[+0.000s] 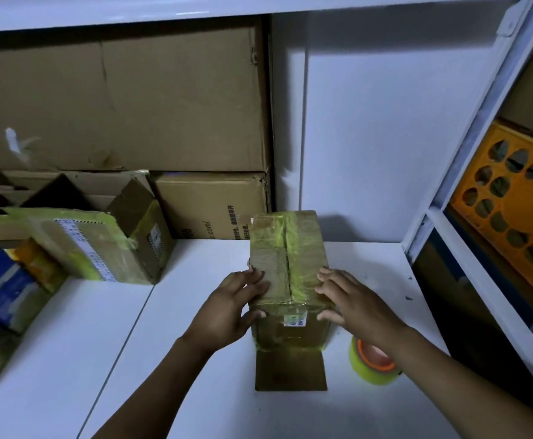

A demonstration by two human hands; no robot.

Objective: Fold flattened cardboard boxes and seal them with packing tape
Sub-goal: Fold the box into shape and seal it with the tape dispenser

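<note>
Blue box [2, 286]: seen at the far left edge, tilted, in front of the other boxes
Taped boxes [94, 245]: piled at the left of the counter [179, 375], wrapped in yellowish tape, with printed labels
Large boxes [116, 99]: stacked at the back under the upper shelf [132, 11]
Left hand [236, 308]: laid on the box's top left edge with fingers nearly straight and spread; the thumb is pressed against the near face; nothing is gripped
Box [287, 258]: stood on the counter at the middle, between the two hands, its top flaps closed and covered with yellowish tape
Flap [290, 370]: folded out flat on the counter at the box's near side
Right hand [350, 302]: laid on the top right edge, fingers nearly straight, thumb against the near face
Tape roll [372, 365]: laid on the counter just right of the box, partly hidden under the right wrist
Orange crate [512, 204]: kept in the shelving at the right
</note>
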